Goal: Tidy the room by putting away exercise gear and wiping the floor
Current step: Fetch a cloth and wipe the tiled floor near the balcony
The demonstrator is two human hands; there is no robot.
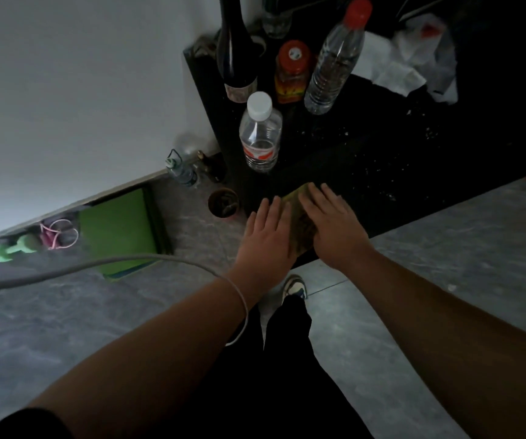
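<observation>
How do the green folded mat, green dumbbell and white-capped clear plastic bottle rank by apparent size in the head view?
1. Green folded mat
2. White-capped clear plastic bottle, though it sits nearer the camera
3. Green dumbbell

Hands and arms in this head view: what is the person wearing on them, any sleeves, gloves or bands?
No gloves: the left hand and right hand are bare, with no rings or watch visible. Both forearms are uncovered. A black short sleeve shows at the left upper arm. A thin pale cord loops at the left wrist, continuing as a grey cable towards the left edge.
</observation>
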